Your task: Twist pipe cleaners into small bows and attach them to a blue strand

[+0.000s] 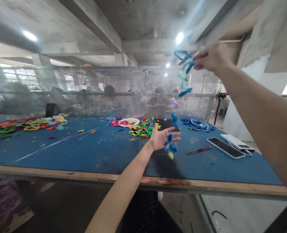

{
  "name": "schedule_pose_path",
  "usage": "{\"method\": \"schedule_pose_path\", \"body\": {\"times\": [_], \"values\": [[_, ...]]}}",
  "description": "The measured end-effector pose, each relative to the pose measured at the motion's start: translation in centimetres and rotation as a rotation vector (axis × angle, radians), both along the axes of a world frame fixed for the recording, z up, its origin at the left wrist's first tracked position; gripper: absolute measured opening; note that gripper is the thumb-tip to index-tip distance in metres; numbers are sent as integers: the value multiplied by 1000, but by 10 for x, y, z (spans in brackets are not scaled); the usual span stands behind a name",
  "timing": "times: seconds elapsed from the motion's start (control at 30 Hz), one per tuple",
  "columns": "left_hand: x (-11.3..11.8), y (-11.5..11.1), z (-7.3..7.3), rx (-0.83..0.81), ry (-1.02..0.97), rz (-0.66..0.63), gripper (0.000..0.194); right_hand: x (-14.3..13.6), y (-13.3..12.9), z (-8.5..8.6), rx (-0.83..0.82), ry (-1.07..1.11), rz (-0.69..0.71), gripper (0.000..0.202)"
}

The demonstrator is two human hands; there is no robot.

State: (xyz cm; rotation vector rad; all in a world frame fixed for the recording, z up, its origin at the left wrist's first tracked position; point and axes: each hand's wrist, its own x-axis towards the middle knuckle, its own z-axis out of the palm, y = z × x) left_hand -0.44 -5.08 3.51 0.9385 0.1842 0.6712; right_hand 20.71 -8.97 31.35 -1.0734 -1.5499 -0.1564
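High at the right, my right hand (pixel 213 57) pinches the top of a hanging string of pipe-cleaner shapes (pixel 174 118). Its fuzzy pieces are mostly blue, with mint, purple and a pale yellow one at the bottom; a blue loop sticks out beside the fingertips. Over the table, my left hand (pixel 158 139) is open, palm up, fingers spread. The lower blue pieces hang in front of its fingers; I cannot tell whether they touch. A thin thread joining the pieces is too fine to make out.
On the blue table (pixel 85 158) lie small coloured pieces (pixel 144 128), a white plate (pixel 133 121) with pink pieces, and blue pieces (pixel 198 125). Nearer right are tweezers (pixel 199 150), a phone (pixel 226 148) and a white power bank (pixel 237 142). Pipe cleaners (pixel 34 124) heap at left; a perforated screen (pixel 97 84) stands behind.
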Motion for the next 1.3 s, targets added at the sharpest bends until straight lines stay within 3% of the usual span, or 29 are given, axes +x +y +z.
{"method": "schedule_pose_path", "body": {"times": [0.13, 0.4, 0.67, 0.83, 1.0, 1.1, 1.23, 1.3], "values": [[-3, 7, -4, -14, -16, -34, 80, 22, 11, -21, -27, -99, -207, 10], [-1, 7, -7, -44, 16, -80, 85, 6, 12, -23, 65, -212, -274, 20], [-6, 17, -10, -54, -37, 127, 79, -5, 33, -59, 67, -117, -43, 14], [-6, 19, -9, -72, -25, 170, 77, -16, 48, -93, -14, -50, 70, 14], [-5, 14, -6, -80, 14, 228, 77, -14, 47, -129, -36, 39, 94, 11], [-3, 17, -9, -111, 85, 333, 75, -10, 42, -149, -53, 80, 156, 9], [-2, 29, -17, -167, 173, 624, 40, -8, 34, -165, -73, 198, 200, 11], [-2, 33, -20, -175, 195, 751, 32, -11, 29, -166, -75, 237, 220, 10]]}}
